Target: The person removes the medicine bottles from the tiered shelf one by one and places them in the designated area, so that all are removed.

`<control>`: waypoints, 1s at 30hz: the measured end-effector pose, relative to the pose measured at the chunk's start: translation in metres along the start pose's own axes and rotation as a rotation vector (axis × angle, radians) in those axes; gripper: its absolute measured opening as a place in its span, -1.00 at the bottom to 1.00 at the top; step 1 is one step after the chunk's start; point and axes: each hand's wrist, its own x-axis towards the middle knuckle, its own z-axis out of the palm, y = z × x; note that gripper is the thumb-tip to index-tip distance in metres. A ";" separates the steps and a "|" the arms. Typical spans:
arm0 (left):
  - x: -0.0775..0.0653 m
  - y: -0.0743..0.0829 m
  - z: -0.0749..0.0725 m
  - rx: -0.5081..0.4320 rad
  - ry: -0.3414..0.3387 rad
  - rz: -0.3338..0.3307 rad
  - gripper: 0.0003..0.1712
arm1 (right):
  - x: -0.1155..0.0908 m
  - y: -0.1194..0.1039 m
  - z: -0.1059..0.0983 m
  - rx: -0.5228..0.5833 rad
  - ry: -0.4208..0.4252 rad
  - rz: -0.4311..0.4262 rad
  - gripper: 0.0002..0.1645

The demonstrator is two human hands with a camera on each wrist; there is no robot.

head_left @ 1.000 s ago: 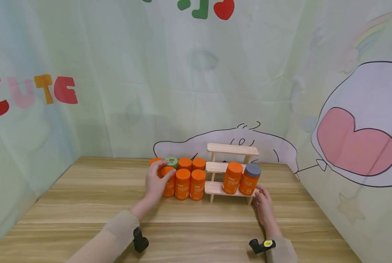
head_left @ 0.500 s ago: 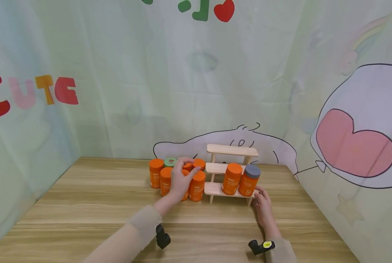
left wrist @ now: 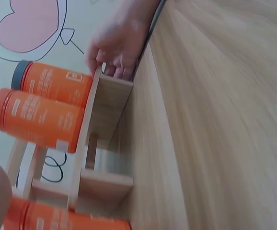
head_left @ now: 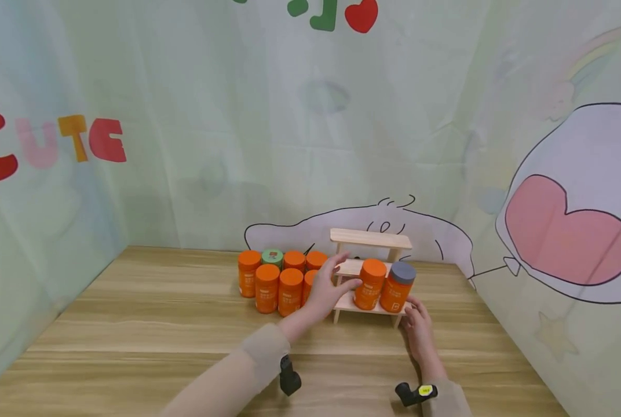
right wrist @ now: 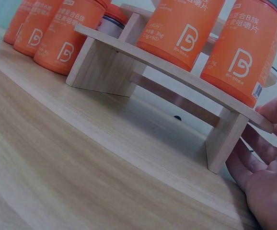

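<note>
A three-step wooden display stand (head_left: 370, 236) stands on the table. On its lowest step are two orange jars: an orange-lidded jar (head_left: 370, 286) and, to its right, a grey-lidded jar (head_left: 395, 292). My left hand (head_left: 325, 291) hovers before the stand's left end, holding nothing, thumb and fingers spread, thumb tip close to the orange-lidded jar. My right hand (right wrist: 268, 167) holds the right end of the lowest step, its thumb at the board's edge and its fingers by the side support. In the left wrist view this right hand (left wrist: 119, 48) shows at the step's far end.
Left of the stand, two rows of orange jars (head_left: 266, 289) stand close together. A green-lidded jar (head_left: 272, 259) is in the back row. My left forearm crosses the wooden table (head_left: 133, 324), and a printed curtain (head_left: 211, 145) hangs behind it.
My left hand has moved right, from the left part of the jar group across its front to the stand. My right hand has stayed at the stand's right end. The jars stand as before.
</note>
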 end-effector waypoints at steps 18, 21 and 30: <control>0.017 0.008 0.031 0.019 -0.156 -0.144 -0.14 | 0.000 -0.003 -0.001 -0.018 -0.003 0.002 -0.69; 0.017 0.008 0.033 0.029 -0.155 -0.156 -0.13 | 0.000 -0.002 0.000 0.004 -0.001 -0.004 -0.67; 0.016 0.009 0.037 0.027 -0.138 -0.188 -0.17 | 0.001 0.000 0.000 0.048 0.009 -0.024 -0.68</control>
